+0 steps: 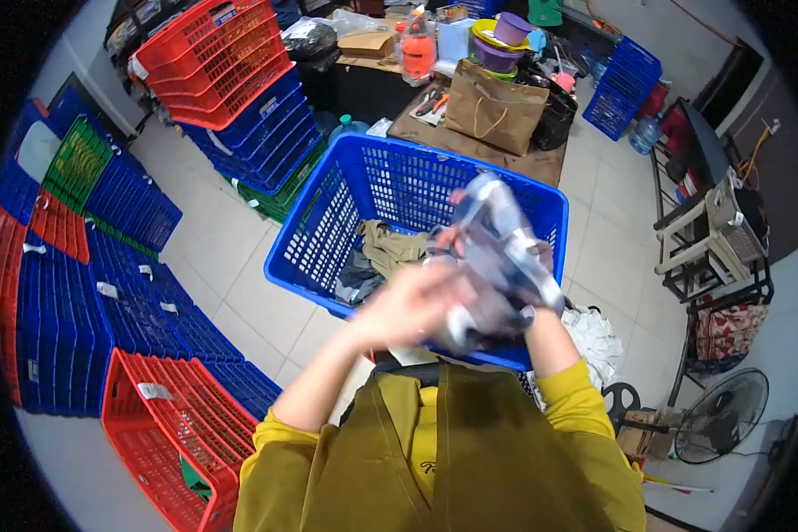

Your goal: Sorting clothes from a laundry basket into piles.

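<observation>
A blue perforated plastic basket [399, 199] stands in front of me. Above its right part I hold up a crumpled multicoloured piece of cloth [495, 246], blurred by motion. My right hand [538, 312] is mostly covered by this cloth and seems to be inside or behind it; its fingers are hidden. My left hand [419, 302] is at the cloth's left side, blurred, and its grip cannot be made out. Low in the basket lie an olive-khaki cloth [389, 246] and a dark grey cloth [359, 276].
Stacked red [213, 66] and blue [259, 139] crates stand at the back left, with more crates [66, 319] along the left. A brown paper bag [492, 110] sits on a table behind the basket. White cloth [592, 342] lies right of the basket; a fan [721, 415] stands at lower right.
</observation>
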Demonstrator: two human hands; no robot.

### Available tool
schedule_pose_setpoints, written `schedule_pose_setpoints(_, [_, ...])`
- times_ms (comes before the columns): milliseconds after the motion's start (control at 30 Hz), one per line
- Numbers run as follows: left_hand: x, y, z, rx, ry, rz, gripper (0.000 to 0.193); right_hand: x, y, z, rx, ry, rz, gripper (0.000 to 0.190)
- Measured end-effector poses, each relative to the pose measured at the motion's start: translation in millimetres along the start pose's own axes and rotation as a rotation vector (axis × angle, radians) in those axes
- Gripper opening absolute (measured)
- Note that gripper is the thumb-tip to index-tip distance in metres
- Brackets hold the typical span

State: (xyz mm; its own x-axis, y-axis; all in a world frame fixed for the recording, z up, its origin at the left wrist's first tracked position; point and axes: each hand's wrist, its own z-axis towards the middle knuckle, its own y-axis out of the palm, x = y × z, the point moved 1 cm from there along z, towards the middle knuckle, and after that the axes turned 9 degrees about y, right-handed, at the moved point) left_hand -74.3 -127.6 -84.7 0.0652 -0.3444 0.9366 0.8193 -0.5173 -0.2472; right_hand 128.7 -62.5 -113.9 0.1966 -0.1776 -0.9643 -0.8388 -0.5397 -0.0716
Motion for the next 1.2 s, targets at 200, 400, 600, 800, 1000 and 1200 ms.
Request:
schedule_pose_setpoints(200, [-66,-108,-37,0.653,-0.012,0.566,0.025,-28,-9,-33,-0.035,-0.153,-0.197,0.041])
schedule_pose_setpoints(400, [-54,-119,-50,0.390,-0.371,0.194,0.037,-101,-133,-55,0.449,-0.383,0.340,0.034])
schedule_pose_setpoints(600, [-11,-107,3,0.655,0.028,-0.629,0.032,-77,-143,-34,1.093,-0.681,-0.168,0.025])
schedule_pose_setpoints(800, [44,-86,46,0.670,0.394,-0.930,0.016,-26,47,-21,0.591,-0.449,-0.543,0.068])
schedule_pose_setpoints(1000, [129,-103,61,0.756,0.848,-0.424,0.029,10,32,-30,0.383,-0.287,-0.085,0.014])
schedule_pose_setpoints(1200, [129,-119,130,1.033,1.005,0.148,0.026,-58,-44,-159,1.013,-0.518,-0.251,0.015])
